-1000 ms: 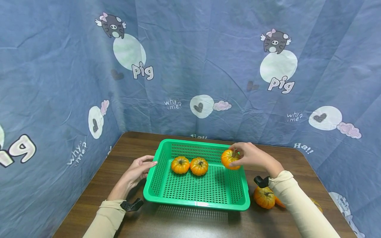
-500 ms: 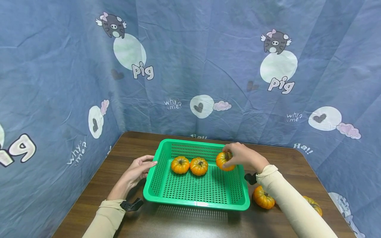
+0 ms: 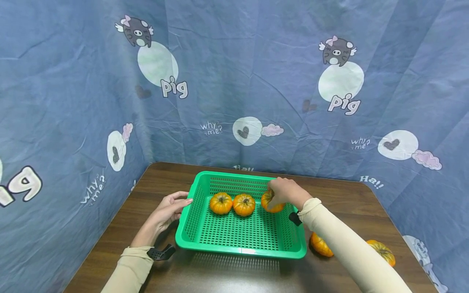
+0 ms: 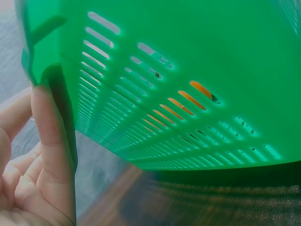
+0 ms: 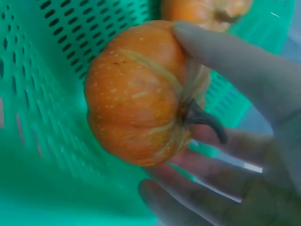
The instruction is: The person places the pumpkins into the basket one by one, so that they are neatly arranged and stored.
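In the head view, a green plastic basket with slotted walls sits mid-table. My left hand holds its left rim, thumb at the edge and fingers curled behind; the left wrist view shows the hand against the outer wall. Inside the basket, at its right end, my right hand grips a small orange pumpkin with a dark curved stem. Thumb and fingers are on opposite sides of it, close over the basket floor. Two similar orange pumpkins, a left one and a middle one, lie side by side left of it.
Right of the basket, one pumpkin lies partly behind the right sleeve. Another pumpkin rests farther right on the brown wooden table. A blue printed curtain hangs behind the table's back edge.
My right hand has moved left and slightly down with its pumpkin, farther into the basket and nearer the other two. The left hand stays on the rim.
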The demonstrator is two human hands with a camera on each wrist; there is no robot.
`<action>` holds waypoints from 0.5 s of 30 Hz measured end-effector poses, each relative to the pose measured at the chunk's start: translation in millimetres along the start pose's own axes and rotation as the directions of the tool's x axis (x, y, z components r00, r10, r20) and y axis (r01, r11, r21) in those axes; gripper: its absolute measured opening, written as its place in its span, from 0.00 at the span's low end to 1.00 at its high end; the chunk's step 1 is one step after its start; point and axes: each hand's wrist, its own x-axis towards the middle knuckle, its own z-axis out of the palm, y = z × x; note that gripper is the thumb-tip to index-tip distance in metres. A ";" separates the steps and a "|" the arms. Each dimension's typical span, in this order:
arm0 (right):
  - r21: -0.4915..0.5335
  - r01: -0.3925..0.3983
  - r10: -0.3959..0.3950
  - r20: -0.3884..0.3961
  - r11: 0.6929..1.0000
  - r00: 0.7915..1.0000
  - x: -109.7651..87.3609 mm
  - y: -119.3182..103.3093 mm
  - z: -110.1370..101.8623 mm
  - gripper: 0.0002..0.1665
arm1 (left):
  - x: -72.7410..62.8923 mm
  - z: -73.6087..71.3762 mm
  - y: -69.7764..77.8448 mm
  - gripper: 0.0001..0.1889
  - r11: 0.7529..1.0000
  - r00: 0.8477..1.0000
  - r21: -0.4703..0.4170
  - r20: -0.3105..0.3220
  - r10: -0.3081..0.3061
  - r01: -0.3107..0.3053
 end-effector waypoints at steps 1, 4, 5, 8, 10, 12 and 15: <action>-0.009 0.005 -0.005 0.004 1.000 1.000 1.4 -1.3 1.6 0.25 | 0.0 0.0 -0.1 0.17 1.000 1.000 -0.003 0.001 0.001 -0.001; -0.007 0.008 -0.008 0.021 1.000 1.000 3.9 -5.4 5.3 0.25 | -0.1 0.1 0.1 0.18 1.000 1.000 -0.009 0.004 0.001 -0.001; -0.003 0.007 -0.007 0.025 1.000 1.000 4.7 -6.6 6.5 0.26 | 0.0 0.1 0.1 0.18 1.000 1.000 -0.009 0.003 0.000 0.000; -0.006 -0.004 0.004 0.041 1.000 0.999 8.2 -9.6 9.6 0.25 | 0.1 0.0 0.5 0.18 1.000 1.000 -0.005 0.000 -0.001 0.001; -0.003 -0.009 0.010 0.053 1.000 0.999 11.3 -11.1 11.3 0.18 | 0.3 -0.2 0.6 0.19 1.000 1.000 0.001 -0.003 -0.001 0.001; 0.001 -0.015 0.014 0.066 1.000 0.998 14.4 -12.2 12.5 0.13 | 0.1 -0.3 0.6 0.19 1.000 1.000 0.006 -0.002 0.001 -0.001; 0.000 -0.021 0.021 0.092 1.000 0.996 17.6 -12.9 13.6 0.15 | -0.4 -0.1 0.3 0.19 1.000 1.000 0.010 0.000 0.003 -0.003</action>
